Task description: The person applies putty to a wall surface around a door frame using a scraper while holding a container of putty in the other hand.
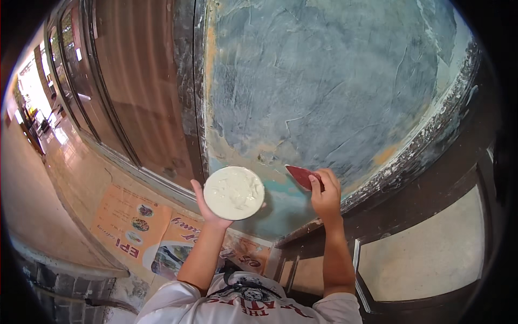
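My left hand (pixel 214 216) supports a round tub of creamy white paste (pixel 233 193) from beneath, its thumb up along the left rim. The paste looks uneven on top, with ridges and dips. In my right hand (pixel 326 195) is a dark red putty scraper (pixel 301 176), pinched between thumb and fingers. Its pointed edge is turned to the upper left, close to the wall (pixel 324 75). I cannot tell whether it touches. The wall is coated in patchy grey-blue, with trowel marks, and bare greenish and tan patches show along its lower part.
Left of the wall stands a dark wooden frame with a brown panel (pixel 137 81). An orange printed banner (pixel 129 221) lies on the floor below. At the right is a dark wooden door or shutter with a pale panel (pixel 423 245). A tiled passage (pixel 70 156) runs off left.
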### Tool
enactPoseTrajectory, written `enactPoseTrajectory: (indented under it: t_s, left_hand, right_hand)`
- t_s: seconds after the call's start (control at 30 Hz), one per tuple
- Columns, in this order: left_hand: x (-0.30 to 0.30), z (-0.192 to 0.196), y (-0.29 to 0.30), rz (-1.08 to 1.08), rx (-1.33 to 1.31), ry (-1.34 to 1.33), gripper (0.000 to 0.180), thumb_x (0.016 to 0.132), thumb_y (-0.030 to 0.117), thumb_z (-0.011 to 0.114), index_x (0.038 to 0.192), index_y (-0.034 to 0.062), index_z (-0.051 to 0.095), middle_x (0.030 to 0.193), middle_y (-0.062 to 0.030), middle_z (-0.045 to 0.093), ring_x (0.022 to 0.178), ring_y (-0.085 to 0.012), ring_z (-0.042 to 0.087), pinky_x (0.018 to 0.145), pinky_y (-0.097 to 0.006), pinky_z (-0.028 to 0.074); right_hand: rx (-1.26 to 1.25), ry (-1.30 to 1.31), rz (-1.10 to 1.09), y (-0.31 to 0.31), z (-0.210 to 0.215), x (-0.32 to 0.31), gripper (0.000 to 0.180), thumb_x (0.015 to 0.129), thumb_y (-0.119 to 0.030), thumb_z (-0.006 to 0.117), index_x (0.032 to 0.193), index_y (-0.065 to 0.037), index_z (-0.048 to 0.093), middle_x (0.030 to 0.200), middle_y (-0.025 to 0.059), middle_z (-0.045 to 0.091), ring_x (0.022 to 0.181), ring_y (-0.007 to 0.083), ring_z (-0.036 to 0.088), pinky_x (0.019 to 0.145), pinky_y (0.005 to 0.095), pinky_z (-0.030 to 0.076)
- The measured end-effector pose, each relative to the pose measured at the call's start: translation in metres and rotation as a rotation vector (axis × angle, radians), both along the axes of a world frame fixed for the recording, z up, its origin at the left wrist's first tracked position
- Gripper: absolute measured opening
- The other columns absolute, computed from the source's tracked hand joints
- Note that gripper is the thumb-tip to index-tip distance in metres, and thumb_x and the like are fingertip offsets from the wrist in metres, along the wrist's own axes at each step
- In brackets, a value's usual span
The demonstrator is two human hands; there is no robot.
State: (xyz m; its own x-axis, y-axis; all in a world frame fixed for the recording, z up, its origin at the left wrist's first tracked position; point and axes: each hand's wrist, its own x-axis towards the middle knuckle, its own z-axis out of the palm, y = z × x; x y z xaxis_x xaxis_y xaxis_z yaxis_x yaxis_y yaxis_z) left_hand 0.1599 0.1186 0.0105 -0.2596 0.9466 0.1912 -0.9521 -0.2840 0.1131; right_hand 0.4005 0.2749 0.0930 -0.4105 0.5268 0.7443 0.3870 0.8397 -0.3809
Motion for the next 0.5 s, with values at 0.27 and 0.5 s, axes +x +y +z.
enactPoseTrajectory:
  t_s: [0.27,0.5]
  left_hand:
    - [-0.003,-0.022,-0.012,0.136,-0.056,0.03,0.104,0.088,0.091,0.04,0.153,0.0101,0.049,0.159,-0.0201,0.044,0.139,-0.0527,0.046,0.099,-0.092,0.029]
    - [-0.005,-0.032,-0.024,0.192,-0.116,0.003,0.104,0.087,0.091,0.041,0.151,0.0095,0.05,0.157,-0.0192,0.047,0.136,-0.0517,0.049,0.1,-0.09,0.033]
  right_hand:
    - [0.11,-0.493,-0.11,0.042,-0.066,0.019,0.013,0.095,-0.024,0.07,0.101,-0.012,0.071,0.099,0.0031,0.071,0.093,0.0294,0.063,0.081,0.0492,0.044]
    - [0.144,-0.5,-0.122,0.05,-0.094,0.009,0.016,0.097,-0.027,0.068,0.099,-0.012,0.07,0.097,0.0041,0.068,0.095,0.0297,0.063,0.082,0.0483,0.045]
